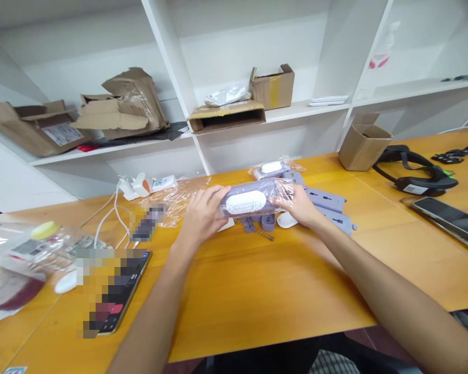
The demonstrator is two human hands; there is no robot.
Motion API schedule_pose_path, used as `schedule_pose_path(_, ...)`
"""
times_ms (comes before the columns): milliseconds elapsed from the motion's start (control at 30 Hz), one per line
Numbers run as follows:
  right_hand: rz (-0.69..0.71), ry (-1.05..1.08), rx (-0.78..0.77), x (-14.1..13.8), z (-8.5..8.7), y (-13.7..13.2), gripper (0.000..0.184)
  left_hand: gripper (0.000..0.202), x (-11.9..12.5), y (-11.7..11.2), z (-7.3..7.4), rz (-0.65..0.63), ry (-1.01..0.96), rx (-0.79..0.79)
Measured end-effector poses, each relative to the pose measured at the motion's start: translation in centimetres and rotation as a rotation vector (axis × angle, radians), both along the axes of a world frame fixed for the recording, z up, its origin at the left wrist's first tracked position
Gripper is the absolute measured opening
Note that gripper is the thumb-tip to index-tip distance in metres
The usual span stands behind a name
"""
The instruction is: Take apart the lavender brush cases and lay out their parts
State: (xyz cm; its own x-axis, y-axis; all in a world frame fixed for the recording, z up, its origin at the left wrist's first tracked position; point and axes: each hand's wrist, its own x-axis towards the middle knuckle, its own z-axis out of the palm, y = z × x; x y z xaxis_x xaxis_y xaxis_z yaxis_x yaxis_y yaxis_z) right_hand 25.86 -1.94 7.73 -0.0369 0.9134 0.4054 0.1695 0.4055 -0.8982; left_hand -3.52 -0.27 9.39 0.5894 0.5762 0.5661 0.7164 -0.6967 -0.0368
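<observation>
On the big orange desk (234, 296), near the middle of the back edge, the left hand (203, 215) and right hand (294, 203) are clamped on the two ends of a purple and white brush (245, 201) in a clear bag. Purple plastic parts (327, 201) lie just past the right hand.

We look out on white built-in shelving (304, 110), torn cardboard cartons (120, 106) slumped along one shelf, a small open carton (273, 87) in the next bay, an orange wood-grain desk (234, 311) below, reddish floor tiles (374, 340) at lower right
</observation>
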Motion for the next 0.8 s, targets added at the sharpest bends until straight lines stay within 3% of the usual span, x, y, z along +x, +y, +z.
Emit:
schedule_pose_path(167,-0.011,0.149,-0.056,2.3,-0.1,0.8,0.03,0.06,-3.2,1.9,-0.4,0.207,-0.131,-0.026)
schedule_pose_path(267,-0.094,0.396,-0.047,3.8,-0.5,2.0,0.036,0.054,-7.1,3.3,-0.2,0.523,-0.334,0.027)
schedule_pose_path(333,-0.127,0.522,-0.079,4.2,-1.0,2.6,0.04,0.071,-9.6,3.9,-0.3,0.722,-0.422,-0.001)
schedule_pose_path(467,-0.145,0.62,-0.145,3.7,-2.1,3.5,0.04,0.112,-11.3,4.1,-1.4,0.89,-0.327,-0.269)
schedule_pose_path(567,-0.151,0.636,-0.149,2.8,-2.6,3.7,0.037,0.116,-10.1,4.0,-2.1,0.917,-0.214,-0.286)
schedule_pose_path(667,-0.136,0.687,-0.188,2.3,-2.8,3.8,0.037,0.092,-8.8,4.0,-2.7,0.829,-0.149,-0.174)
schedule_pose_path(733,-0.099,0.717,-0.233,2.1,-2.7,3.7,0.036,0.072,-8.6,4.3,-3.4,0.782,-0.101,-0.262)
schedule_pose_path(800,-0.044,0.692,-0.275,2.0,-2.6,3.6,0.036,0.058,-8.9,4.6,-4.1,0.761,-0.052,-0.447)
